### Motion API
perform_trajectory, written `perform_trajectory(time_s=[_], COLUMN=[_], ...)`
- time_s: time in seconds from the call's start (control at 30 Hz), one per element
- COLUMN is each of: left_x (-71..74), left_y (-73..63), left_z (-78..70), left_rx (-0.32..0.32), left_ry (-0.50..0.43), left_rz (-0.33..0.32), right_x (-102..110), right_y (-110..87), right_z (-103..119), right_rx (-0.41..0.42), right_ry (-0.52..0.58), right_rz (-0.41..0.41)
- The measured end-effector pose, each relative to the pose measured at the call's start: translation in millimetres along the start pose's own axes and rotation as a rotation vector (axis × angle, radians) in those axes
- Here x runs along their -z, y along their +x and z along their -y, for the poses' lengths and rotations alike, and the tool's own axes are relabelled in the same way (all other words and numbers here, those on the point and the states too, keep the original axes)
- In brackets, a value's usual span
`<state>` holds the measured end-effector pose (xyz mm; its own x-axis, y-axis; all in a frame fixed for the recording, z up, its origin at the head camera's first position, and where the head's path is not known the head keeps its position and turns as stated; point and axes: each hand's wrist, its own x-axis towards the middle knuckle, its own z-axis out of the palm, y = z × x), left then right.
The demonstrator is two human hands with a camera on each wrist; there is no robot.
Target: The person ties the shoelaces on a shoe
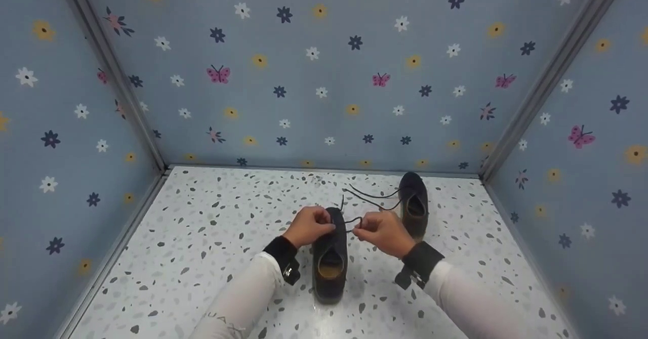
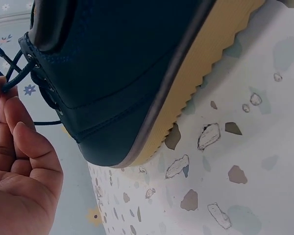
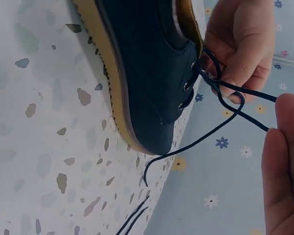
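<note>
A dark blue lace-up shoe [image 1: 329, 291] with a ridged tan sole stands on the floor, toe toward the back panel. My left hand [image 1: 308, 226] is over its front part and pinches the shoelace [image 2: 20, 77] close to the eyelets, thumb against fingertips. To the right of the shoe, my right hand [image 1: 385, 232] pinches a stretch of lace drawn out between the hands. In the right wrist view the laces cross beside the left hand [image 3: 242, 49], and one loose end [image 3: 206, 137] curves down past the toe [image 3: 157, 139].
A second dark shoe [image 1: 412, 184] stands to the right by the back panel, its two untied laces [image 1: 372, 196] spread leftward over the speckled floor [image 1: 228, 217]. Blue flowered panels [image 1: 304, 76] with grey corner posts enclose the floor at the back and both sides.
</note>
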<state>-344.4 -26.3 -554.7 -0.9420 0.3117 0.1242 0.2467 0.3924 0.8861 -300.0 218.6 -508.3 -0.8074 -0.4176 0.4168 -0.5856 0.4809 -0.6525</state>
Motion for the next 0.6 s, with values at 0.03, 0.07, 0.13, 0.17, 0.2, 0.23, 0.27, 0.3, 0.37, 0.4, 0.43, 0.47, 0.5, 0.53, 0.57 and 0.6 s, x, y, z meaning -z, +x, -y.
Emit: perform_trajectory(time_s=[0.03,0.07,0.13,0.17,0.2,0.23,0.27,0.3,0.37,0.4,0.43,0.47,0.5,0.53,0.57,0.6], left_x=[0.1,0.3,0.8,1.0,1.3,1.6,1.9,2.1,2.2,2.3,2.2,2.2,2.2,2.1,2.2,2.1], left_y=[0.1,0.0,-0.6,-1.3,-1.8,-2.5,-3.3,-3.8,-4.2,-4.5,-4.6,-4.6,-4.8,-4.9,-5.5,-5.9], left_z=[0.0,0.2,0.0,-0.5,-0.7,-1.2,-1.6,-2.0,-2.2,-2.5,-2.7,-2.8,-2.8,-2.7,-3.2,-3.3], left_rx=[-0.003,-0.006,-0.003,0.0,0.0,0.0,0.0,-0.002,-0.013,-0.017,-0.022,-0.027,-0.03,-0.03,-0.028,-0.026], left_ry=[0.002,0.001,-0.008,-0.012,-0.016,-0.02,-0.024,-0.026,-0.021,-0.019,-0.014,-0.009,-0.004,0.0,0.002,0.002], left_rz=[-0.002,-0.002,0.0,0.002,0.003,0.003,0.005,0.005,0.001,-0.002,-0.005,-0.008,-0.012,-0.014,-0.015,-0.016], right_x=[-2.7,-5.7,-11.9,-14.8,-17.8,-20.7,-23.4,-25.7,-30.0,-32.3,-34.5,-36.6,-38.7,-40.8,-42.9,-44.9], right_y=[-1.0,-2.1,-4.3,-5.4,-6.4,-7.4,-8.4,-9.2,-10.5,-11.0,-11.5,-12.1,-12.6,-13.2,-13.7,-14.3], right_z=[0.9,1.3,1.6,1.7,1.7,1.5,1.5,1.8,2.7,3.0,3.1,3.5,3.6,3.5,3.5,3.5], right_rx=[0.033,0.069,0.145,0.181,0.216,0.247,0.28,0.306,0.346,0.361,0.373,0.382,0.388,0.395,0.398,0.397], right_ry=[-0.046,-0.089,-0.165,-0.206,-0.239,-0.272,-0.305,-0.337,-0.386,-0.41,-0.435,-0.46,-0.48,-0.496,-0.512,-0.523], right_rz=[-0.015,-0.029,-0.056,-0.073,-0.089,-0.104,-0.117,-0.129,-0.142,-0.144,-0.145,-0.145,-0.146,-0.147,-0.146,-0.146])
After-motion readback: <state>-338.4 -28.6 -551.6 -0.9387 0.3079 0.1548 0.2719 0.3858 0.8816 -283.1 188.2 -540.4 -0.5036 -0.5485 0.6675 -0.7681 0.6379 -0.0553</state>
